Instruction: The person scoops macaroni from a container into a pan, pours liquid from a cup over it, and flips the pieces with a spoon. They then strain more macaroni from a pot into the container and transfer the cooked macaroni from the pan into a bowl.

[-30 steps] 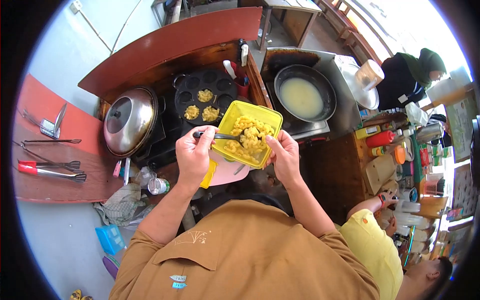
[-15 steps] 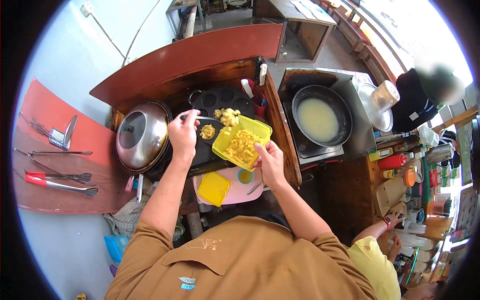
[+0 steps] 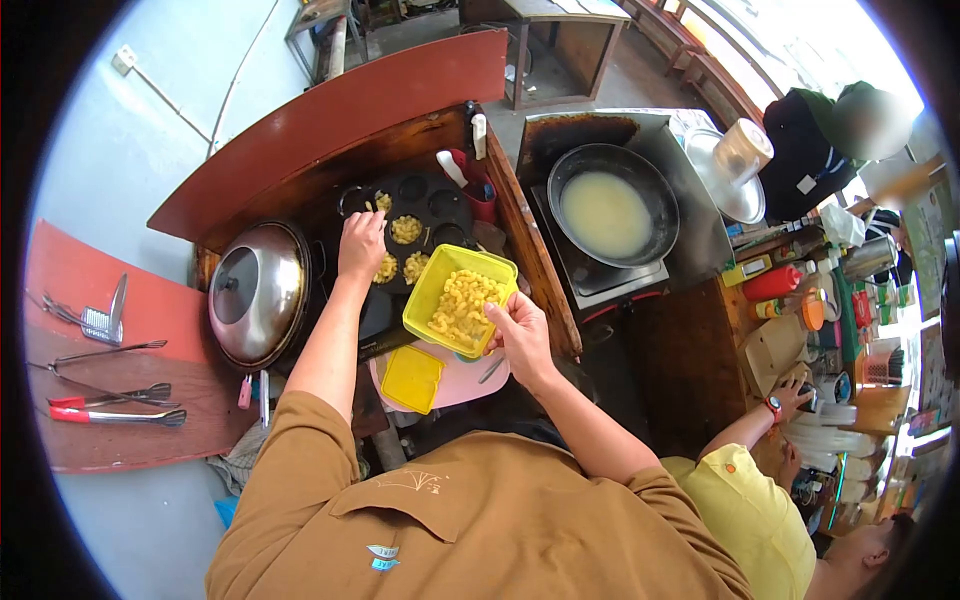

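Note:
My right hand (image 3: 522,335) grips the near right side of a yellow-green plastic container (image 3: 417,300), tilted and partly full of macaroni (image 3: 464,308). My left hand (image 3: 362,243) is closed around a spoon, most of which the hand hides. It reaches over a dark pan with round wells (image 3: 446,205), left of the container. Several wells hold macaroni: one heap (image 3: 407,229) lies beside my fingers, another (image 3: 415,266) near the container, and one (image 3: 382,201) just beyond my fingertips. A yellow lid (image 3: 411,380) rests on a pink board (image 3: 465,385) below the container.
A lidded steel wok (image 3: 260,293) stands left of the pan. On the right, a black wok (image 3: 620,210) with pale liquid sits on a stove. Tongs (image 3: 120,415) hang on the left board. A co-worker in a yellow shirt (image 3: 745,510) works at the right counter.
My left hand has moved farther over the pan, and the macaroni that was on the spoon is no longer seen there. More filled wells show. The view has shifted, and the container sits a little nearer.

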Tool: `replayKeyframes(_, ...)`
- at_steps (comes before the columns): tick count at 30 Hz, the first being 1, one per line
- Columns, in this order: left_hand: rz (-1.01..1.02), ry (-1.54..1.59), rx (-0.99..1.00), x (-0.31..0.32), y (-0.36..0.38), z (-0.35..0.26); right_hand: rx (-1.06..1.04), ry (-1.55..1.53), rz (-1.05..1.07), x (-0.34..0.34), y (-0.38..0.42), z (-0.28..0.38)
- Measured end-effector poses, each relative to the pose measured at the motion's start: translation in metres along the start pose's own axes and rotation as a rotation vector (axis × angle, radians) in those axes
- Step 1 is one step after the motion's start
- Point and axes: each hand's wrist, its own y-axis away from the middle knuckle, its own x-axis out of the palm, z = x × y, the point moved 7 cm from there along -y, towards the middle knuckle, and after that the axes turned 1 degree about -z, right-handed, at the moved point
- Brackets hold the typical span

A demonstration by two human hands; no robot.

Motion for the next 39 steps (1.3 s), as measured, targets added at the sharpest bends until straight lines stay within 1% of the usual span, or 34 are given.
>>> replayKeyframes(1,0.085,-0.064,0.056,0.003,0.002,-0.006,-0.005,-0.002,0.01,-0.002,0.004,0.002)
replayKeyframes(4,0.109,-0.118,0.101,-0.005,0.0,-0.008,-0.008,-0.013,0.009,-0.006,0.013,0.007)
replayKeyframes(6,0.102,-0.13,0.086,-0.018,-0.004,-0.009,-0.009,-0.006,0.027,-0.012,0.018,0.007)
replayKeyframes(8,-0.055,-0.117,0.016,-0.047,-0.007,-0.009,-0.009,-0.022,0.028,-0.016,0.023,0.009)
replayKeyframes(10,-0.248,-0.008,-0.079,-0.095,-0.01,-0.02,-0.009,-0.023,0.051,-0.02,0.026,0.011)
replayKeyframes(12,-0.392,0.19,-0.302,-0.138,-0.001,-0.027,0.029,-0.034,0.032,-0.023,0.031,0.014)
replayKeyframes(13,-0.434,0.265,-0.374,-0.158,0.007,-0.034,0.06,-0.024,0.026,-0.025,0.03,0.013)
replayKeyframes(14,-0.4,0.277,-0.518,-0.168,0.02,-0.034,0.065,-0.022,0.037,-0.024,0.029,0.012)
replayKeyframes(16,-0.435,0.629,-0.698,-0.184,0.046,-0.049,0.061,0.032,0.056,-0.021,0.027,0.016)
replayKeyframes(17,-0.39,0.629,-0.711,-0.197,0.057,-0.066,0.048,0.008,0.088,-0.019,0.023,0.011)
replayKeyframes(18,-0.378,0.78,-0.71,-0.206,0.065,-0.091,0.054,0.011,0.09,-0.018,0.024,0.012)
replayKeyframes(19,-0.29,0.847,-0.633,-0.207,0.075,-0.111,0.037,0.0,0.141,-0.013,0.026,0.017)
replayKeyframes(20,-0.203,0.754,-0.528,-0.214,0.08,-0.137,0.018,-0.01,0.195,-0.007,0.028,0.022)
replayKeyframes(21,-0.122,0.623,-0.3,-0.223,0.079,-0.163,0.016,0.004,0.214,-0.005,0.031,0.025)
replayKeyframes(22,-0.103,0.539,-0.106,-0.229,0.079,-0.187,0.021,0.008,0.222,-0.003,0.034,0.029)
replayKeyframes(24,-0.062,0.389,0.13,-0.223,0.083,-0.214,0.004,0.041,0.292,0.002,0.041,0.034)
replayKeyframes(25,-0.063,0.386,0.12,-0.224,0.088,-0.217,-0.025,0.07,0.306,0.002,0.044,0.036)
replayKeyframes(27,0.092,0.405,0.298,-0.218,0.096,-0.238,-0.045,0.087,0.306,-0.001,0.047,0.039)
replayKeyframes(30,0.043,0.36,0.269,-0.231,0.098,-0.236,-0.064,0.114,0.303,-0.006,0.052,0.045)
replayKeyframes(32,0.036,0.305,0.276,-0.228,0.1,-0.233,-0.076,0.105,0.31,-0.009,0.054,0.046)
replayKeyframes(34,0.102,0.333,0.348,-0.223,0.102,-0.242,-0.095,0.106,0.309,-0.01,0.053,0.054)
replayKeyframes(35,0.088,0.32,0.367,-0.223,0.103,-0.245,-0.089,0.114,0.311,-0.011,0.055,0.055)
replayKeyframes(39,0.047,0.261,0.323,-0.212,0.107,-0.245,-0.084,0.122,0.285,-0.018,0.055,0.059)
